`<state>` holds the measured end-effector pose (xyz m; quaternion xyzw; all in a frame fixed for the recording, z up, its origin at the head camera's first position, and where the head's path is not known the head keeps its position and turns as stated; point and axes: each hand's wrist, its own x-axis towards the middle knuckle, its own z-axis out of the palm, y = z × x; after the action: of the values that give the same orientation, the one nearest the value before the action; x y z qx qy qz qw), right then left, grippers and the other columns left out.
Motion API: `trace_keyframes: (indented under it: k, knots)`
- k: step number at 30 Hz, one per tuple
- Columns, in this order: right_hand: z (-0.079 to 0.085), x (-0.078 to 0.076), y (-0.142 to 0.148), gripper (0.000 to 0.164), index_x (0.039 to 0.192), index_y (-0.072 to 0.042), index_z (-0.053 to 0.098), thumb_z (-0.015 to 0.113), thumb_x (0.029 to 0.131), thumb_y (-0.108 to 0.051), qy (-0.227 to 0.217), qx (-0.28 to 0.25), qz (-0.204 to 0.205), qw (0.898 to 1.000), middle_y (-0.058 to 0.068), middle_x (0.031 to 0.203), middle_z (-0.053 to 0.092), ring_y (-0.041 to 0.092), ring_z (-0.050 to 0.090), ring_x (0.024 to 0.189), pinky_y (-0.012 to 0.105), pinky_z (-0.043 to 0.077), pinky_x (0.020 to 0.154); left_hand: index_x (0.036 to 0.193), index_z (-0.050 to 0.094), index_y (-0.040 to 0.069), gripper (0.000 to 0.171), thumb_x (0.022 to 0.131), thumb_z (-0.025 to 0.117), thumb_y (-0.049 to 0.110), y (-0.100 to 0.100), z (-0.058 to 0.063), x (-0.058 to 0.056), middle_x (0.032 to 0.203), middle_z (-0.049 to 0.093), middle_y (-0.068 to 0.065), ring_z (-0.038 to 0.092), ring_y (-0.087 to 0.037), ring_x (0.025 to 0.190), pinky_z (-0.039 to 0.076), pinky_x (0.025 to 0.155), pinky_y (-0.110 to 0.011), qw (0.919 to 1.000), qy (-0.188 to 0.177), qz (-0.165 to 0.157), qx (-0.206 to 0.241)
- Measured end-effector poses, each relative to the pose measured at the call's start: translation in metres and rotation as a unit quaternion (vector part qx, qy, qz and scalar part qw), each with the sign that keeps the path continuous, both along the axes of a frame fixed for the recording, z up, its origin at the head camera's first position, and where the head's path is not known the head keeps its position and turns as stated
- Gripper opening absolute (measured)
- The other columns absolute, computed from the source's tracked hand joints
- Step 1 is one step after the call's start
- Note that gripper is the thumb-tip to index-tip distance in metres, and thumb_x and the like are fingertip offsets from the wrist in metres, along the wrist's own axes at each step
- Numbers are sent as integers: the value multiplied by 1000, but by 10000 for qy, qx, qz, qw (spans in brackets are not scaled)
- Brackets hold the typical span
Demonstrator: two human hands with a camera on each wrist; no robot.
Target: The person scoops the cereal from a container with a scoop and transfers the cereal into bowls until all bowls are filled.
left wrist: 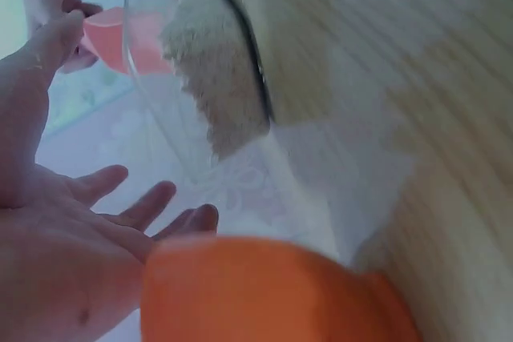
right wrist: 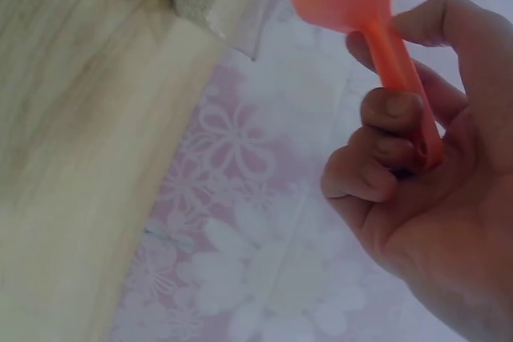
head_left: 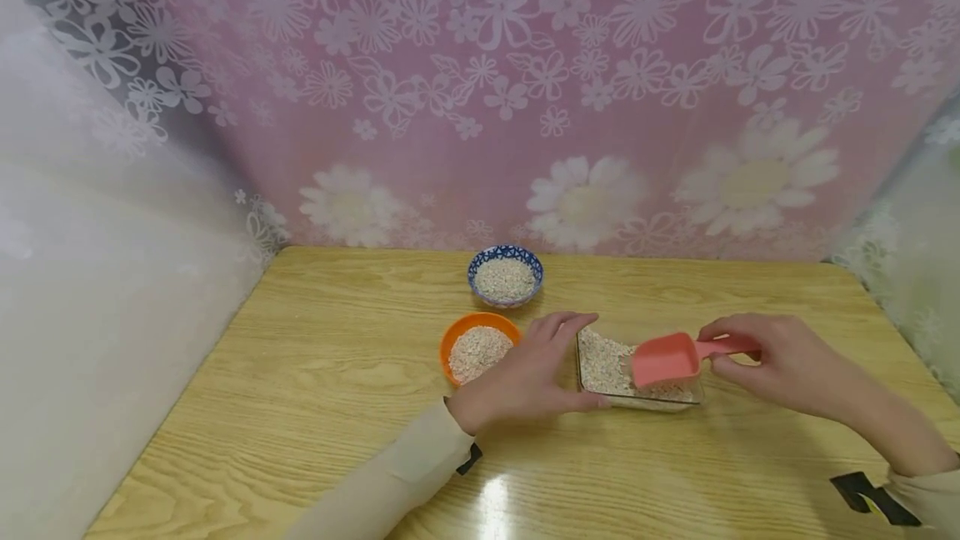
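A clear glass container (head_left: 604, 366) of pale flakes, perhaps oats, stands on the table, its flakes heaped toward the left. My right hand (head_left: 783, 361) grips the handle of a pink-red scoop (head_left: 666, 359), its fingers curled round it in the right wrist view. The scoop's head is over the container's right part, its front edge at the flakes. At the container's left end is my left hand (head_left: 525, 377), fingers fairly straight and thumb apart. Whether it touches the glass I cannot tell. An orange bowl (head_left: 457, 328) of flakes sits beside that hand, partly hidden by it.
Behind the orange bowl stands a blue-and-white patterned bowl (head_left: 476, 272) with more flakes. The wood-grain table (head_left: 315, 373) ends at a pink flowered curtain (head_left: 465, 148) at the back. Pale sheets hang at both sides.
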<state>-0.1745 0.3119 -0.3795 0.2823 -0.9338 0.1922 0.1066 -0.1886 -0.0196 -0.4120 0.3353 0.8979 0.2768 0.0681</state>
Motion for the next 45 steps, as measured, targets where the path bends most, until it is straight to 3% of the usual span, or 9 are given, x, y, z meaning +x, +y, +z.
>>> trace_keyframes:
  k: [5, 12, 18, 23, 27, 33, 37, 40, 45]
  knots:
    - [7, -5, -1, 24, 99, -20, 74, 84, 79, -10, -98, 343, 205, 9992, -9, 91, 74, -8, 50, 64, 20, 39, 55, 165, 12, 32, 106, 85, 73, 65, 10, -2, 0, 168, 24, -2, 29, -26, 154, 46, 114, -49, 9992, 94, 96, -380]
    - [17, -12, -1, 18, 100, -21, 75, 83, 84, -20, -608, 862, 96, 9944, -10, 95, 75, 7, 72, 79, 24, 54, 63, 166, 11, 26, 110, 84, 76, 63, 23, -3, -3, 168, 22, -8, 28, -27, 155, 46, 114, -43, 9973, 218, 174, -686]
    - [19, -14, -5, 17, 101, -20, 75, 82, 86, -23, -838, 955, 91, 9919, -9, 97, 75, 9, 73, 80, 25, 55, 65, 166, 12, 24, 110, 84, 76, 63, 33, -5, -5, 169, 21, -9, 31, -26, 153, 51, 108, -40, 9953, 65, 274, -924]
    - [22, -12, -7, 15, 100, -22, 75, 81, 87, -23, -989, 971, 64, 9903, -9, 98, 75, 9, 73, 81, 25, 55, 66, 164, 15, 24, 112, 81, 79, 62, 40, -8, -4, 164, 25, -6, 39, -22, 145, 56, 96, -30, 9959, -201, 494, -735]
    - [21, -15, -7, 11, 97, -25, 73, 79, 88, -24, -1284, 989, 104, 9867, -13, 95, 74, 7, 72, 81, 24, 55, 66, 165, 10, 19, 119, 79, 79, 64, 42, -12, -2, 165, 22, -8, 38, -22, 145, 55, 96, -28, 9958, -377, 481, -680]
    - [9, -14, -11, 12, 104, -20, 72, 75, 93, -23, -1845, 700, 304, 9799, -12, 95, 73, 1, 68, 80, 23, 52, 65, 166, -3, 15, 128, 80, 74, 70, 41, -17, -3, 169, 19, -12, 26, -26, 155, 44, 117, -35, 9924, -607, 426, -981]
    - [-2, -9, -14, 16, 112, -15, 70, 71, 96, -18, -2012, 166, 411, 9785, -15, 79, 66, -6, 50, 63, 21, 43, 55, 165, -9, 15, 129, 81, 71, 73, 42, -18, -4, 169, 20, -11, 23, -27, 157, 38, 121, -34, 9904, -667, 420, -1132]
    - [-12, -5, -18, 18, 114, -13, 69, 68, 96, -11, -1898, -253, 543, 9800, -15, 74, 62, -5, 40, 57, 21, 37, 51, 165, -9, 16, 129, 81, 70, 73, 42, -17, -5, 169, 21, -10, 22, -28, 157, 35, 123, -34, 9897, -651, 403, -1213]
    - [-32, 0, -28, 24, 114, -14, 71, 71, 92, -5, -1169, -640, 665, 9888, -9, 93, 71, -8, 49, 66, 20, 43, 57, 165, -9, 17, 130, 80, 71, 74, 42, -15, -6, 169, 23, -8, 22, -28, 157, 33, 124, -35, 9893, -656, 419, -1237]
